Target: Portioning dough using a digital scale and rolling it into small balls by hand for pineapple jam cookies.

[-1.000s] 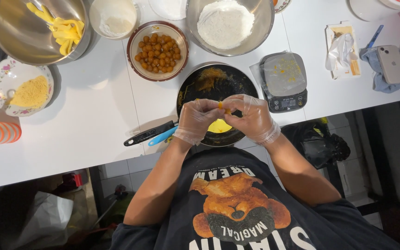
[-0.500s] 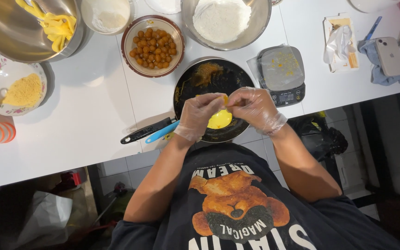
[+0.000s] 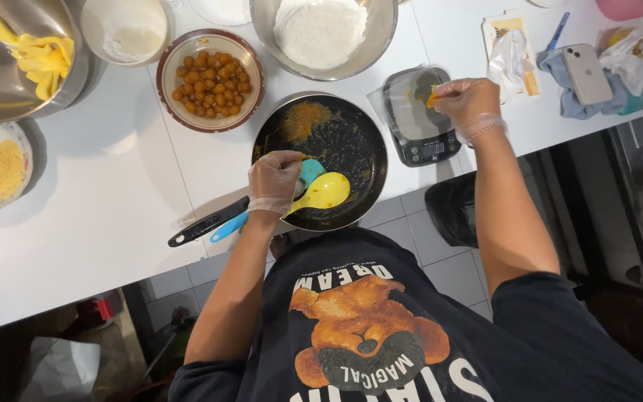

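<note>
The right hand [image 3: 466,104], gloved, pinches a small orange dough lump [image 3: 432,97] over the kitchen scale [image 3: 418,115], right of centre. The lump looks soft, light and sticky; fingertip grip suits it. The left hand [image 3: 275,179] closes on the yellow spoon [image 3: 321,193] in the black pan [image 3: 321,160] at centre.

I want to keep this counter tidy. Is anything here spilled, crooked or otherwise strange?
Nothing is spilled on the white counter. One oddity: a phone lies on a blue cloth beside the food. The black pan is smeared with orange paste, and its handle juts over the counter edge, near the left hand.
</note>
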